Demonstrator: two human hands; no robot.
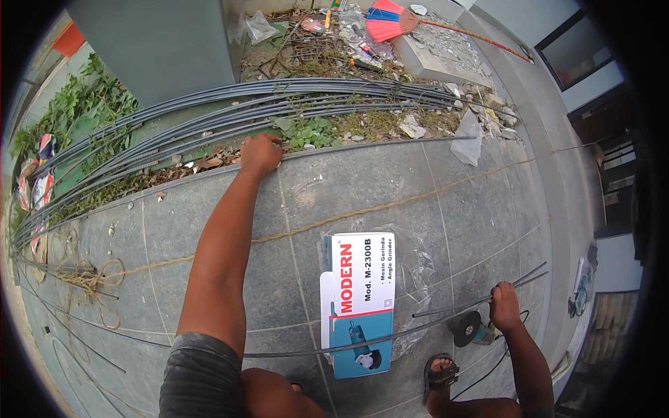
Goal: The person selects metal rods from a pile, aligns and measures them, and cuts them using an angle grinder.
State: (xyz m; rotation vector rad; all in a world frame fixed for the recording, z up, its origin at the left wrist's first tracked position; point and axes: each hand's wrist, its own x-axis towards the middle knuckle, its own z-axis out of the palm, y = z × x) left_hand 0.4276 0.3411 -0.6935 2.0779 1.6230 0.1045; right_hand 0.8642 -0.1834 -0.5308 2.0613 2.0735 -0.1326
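My left hand [262, 155] reaches forward to the edge of the tiled floor, its fingers curled down on a long steel rod [376, 144] lying along that edge. At the lower right my right hand [505, 306] is closed around thin steel rods [453, 306]. One of these is short; another runs far to the left, crossing over a cardboard box [357, 279] with a picture of an angle grinder. Right below my right hand an angle grinder [481, 336] rests on the tiles, its dark disc [465, 327] facing me. My right fingertips are partly hidden.
A bundle of long rods [279, 90] lies across the weedy strip ahead. Twisted rope [390, 204] crosses the tiles, tangled at the left. Clear plastic [418, 279] lies beside the box. A sandalled foot [440, 373] stands near the grinder. Farther off are a broom [390, 21] and a grey pillar [160, 49].
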